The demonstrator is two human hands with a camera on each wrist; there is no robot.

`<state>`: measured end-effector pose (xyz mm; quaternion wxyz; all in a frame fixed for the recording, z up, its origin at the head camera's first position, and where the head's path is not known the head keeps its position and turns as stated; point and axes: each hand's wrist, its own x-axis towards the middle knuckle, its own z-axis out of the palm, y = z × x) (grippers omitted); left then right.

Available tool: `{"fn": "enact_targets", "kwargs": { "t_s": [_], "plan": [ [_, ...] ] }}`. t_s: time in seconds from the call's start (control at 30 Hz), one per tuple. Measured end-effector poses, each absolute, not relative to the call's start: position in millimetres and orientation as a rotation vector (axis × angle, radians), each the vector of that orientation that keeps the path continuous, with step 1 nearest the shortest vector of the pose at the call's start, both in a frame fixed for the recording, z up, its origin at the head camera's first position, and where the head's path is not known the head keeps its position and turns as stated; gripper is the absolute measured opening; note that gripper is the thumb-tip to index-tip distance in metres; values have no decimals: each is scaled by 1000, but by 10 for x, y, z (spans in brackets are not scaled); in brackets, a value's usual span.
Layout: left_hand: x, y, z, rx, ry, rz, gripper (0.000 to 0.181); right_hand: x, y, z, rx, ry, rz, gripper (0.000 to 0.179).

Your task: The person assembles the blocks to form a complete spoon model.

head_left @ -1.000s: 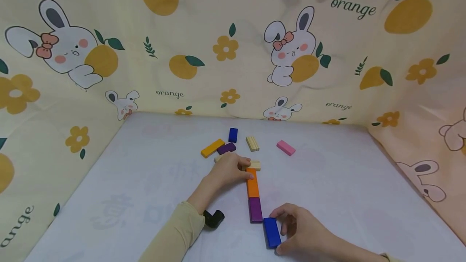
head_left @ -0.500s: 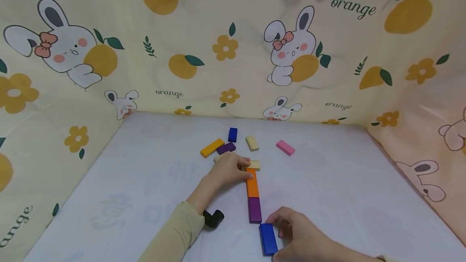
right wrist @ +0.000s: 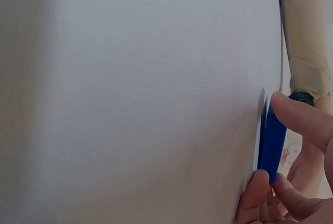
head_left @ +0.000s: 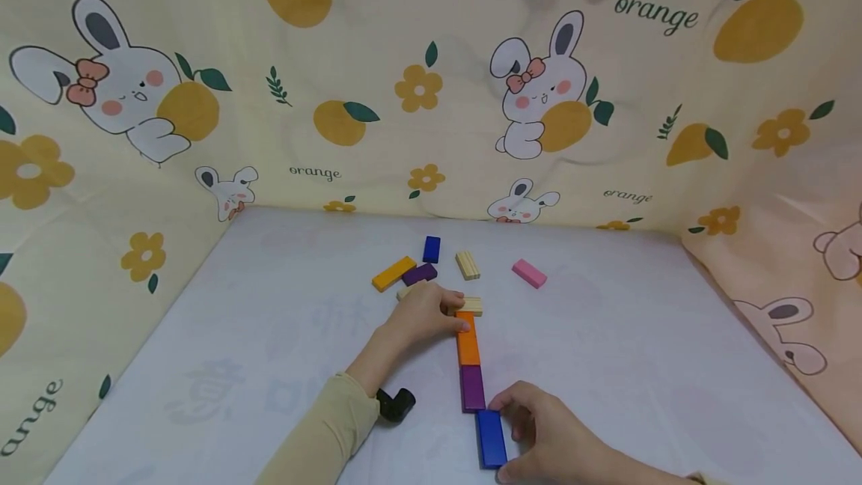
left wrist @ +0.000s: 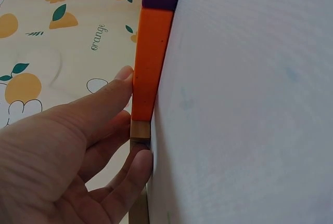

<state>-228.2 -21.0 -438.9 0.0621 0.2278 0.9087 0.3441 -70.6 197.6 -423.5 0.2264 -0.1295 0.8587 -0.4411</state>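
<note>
Blue block (head_left: 491, 440) pinched by right fingers (head_left: 517, 396), apparently for alignment; leftward nudge likely needed. Orange block (head_left: 468, 348) touched by left fingers (left wrist: 107, 99), grip unclear.

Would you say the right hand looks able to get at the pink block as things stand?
Probably yes, if the right hand first releases the blue block: nothing stands between hand and pink block in the head view.

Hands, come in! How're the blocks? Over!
Right hand pinches near blue block. Left hand touches orange block and wooden block. Nothing visible between near blue block and near purple block.
</note>
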Motion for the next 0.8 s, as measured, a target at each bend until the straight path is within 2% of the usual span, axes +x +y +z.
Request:
{"fn": "enact_targets", "kwargs": {
  "t_s": [0.47,0.8],
  "plan": [
    [-2265,-206,-4358,704,2762,1020,47,-702,1965,-4241,-396,2383,-1187,65],
    [-2253,-215,-4346,679,2747,1048,47,-682,1944,-4215,-304,2379,-1198,67]
  ]
}}
